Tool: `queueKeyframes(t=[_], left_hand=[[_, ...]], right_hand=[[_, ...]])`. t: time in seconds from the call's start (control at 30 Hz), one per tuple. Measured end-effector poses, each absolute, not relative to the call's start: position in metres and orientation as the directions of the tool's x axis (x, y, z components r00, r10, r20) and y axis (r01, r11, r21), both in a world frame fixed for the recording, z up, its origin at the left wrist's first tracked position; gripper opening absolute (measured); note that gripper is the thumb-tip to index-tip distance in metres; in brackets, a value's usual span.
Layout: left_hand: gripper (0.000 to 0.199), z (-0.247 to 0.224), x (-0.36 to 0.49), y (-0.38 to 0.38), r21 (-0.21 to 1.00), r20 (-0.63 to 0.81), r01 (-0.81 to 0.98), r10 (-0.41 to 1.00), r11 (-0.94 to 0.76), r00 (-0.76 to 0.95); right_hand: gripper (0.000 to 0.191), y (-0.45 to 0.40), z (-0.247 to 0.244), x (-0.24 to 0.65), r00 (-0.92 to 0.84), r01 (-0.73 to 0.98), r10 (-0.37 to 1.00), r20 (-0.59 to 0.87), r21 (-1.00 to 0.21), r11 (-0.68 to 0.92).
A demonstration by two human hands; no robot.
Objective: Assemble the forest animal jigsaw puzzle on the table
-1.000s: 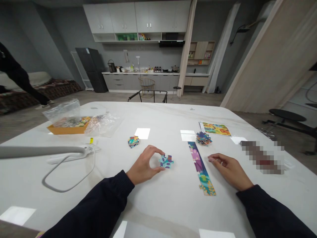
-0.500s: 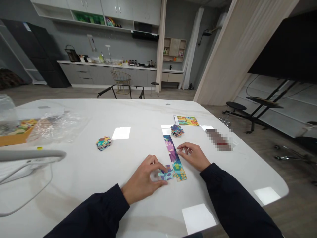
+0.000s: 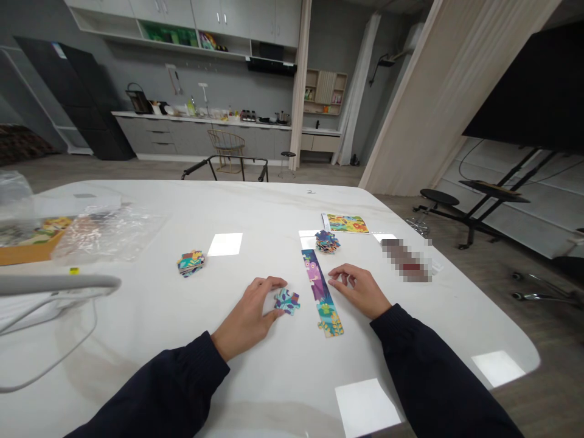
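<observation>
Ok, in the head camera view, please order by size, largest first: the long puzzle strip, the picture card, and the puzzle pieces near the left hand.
1. Long puzzle strip: looks largest, but lies nearer the camera.
2. Picture card: farther away, so may truly be bigger.
3. Puzzle pieces: smallest.

I log the white table: joined puzzle strip mid-right, stack of puzzle pieces left of it, second stack beyond, picture card near far edge
</observation>
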State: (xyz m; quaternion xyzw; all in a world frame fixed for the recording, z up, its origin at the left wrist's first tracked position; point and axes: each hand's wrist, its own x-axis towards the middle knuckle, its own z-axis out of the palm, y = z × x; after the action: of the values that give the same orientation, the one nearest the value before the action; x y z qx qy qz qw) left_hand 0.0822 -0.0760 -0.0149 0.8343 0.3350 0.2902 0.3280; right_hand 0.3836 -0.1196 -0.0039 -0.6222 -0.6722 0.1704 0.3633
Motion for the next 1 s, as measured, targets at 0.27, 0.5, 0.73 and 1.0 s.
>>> queueKeyframes(t=[0.27, 0.5, 0.73, 1.0], left_hand=[[0.054, -0.014, 0.086, -0.081, 0.64, 0.354, 0.411, 0.723, -0.65, 0.593], [0.047, -0.011, 0.094, -0.085, 0.622, 0.345, 0.465, 0.754, -0.63, 0.559], [0.044, -0.002, 0.081, -0.075, 0.66, 0.269, 0.37, 0.666, -0.653, 0.696], [0.036, 0.016, 0.031, -0.065, 0.663, 0.249, 0.293, 0.572, -0.688, 0.781]], right_hand=[[0.027, -0.119, -0.006, 0.384, 0.044, 0.726, 0.961, 0.273, -0.669, 0.157], [0.03, -0.119, -0.006, 0.384, 0.044, 0.729, 0.967, 0.252, -0.67, 0.142], [0.033, -0.119, -0.006, 0.384, 0.064, 0.745, 0.969, 0.24, -0.657, 0.114], [0.038, -0.12, -0.008, 0.388, 0.081, 0.703, 0.975, 0.205, -0.705, 0.09]])
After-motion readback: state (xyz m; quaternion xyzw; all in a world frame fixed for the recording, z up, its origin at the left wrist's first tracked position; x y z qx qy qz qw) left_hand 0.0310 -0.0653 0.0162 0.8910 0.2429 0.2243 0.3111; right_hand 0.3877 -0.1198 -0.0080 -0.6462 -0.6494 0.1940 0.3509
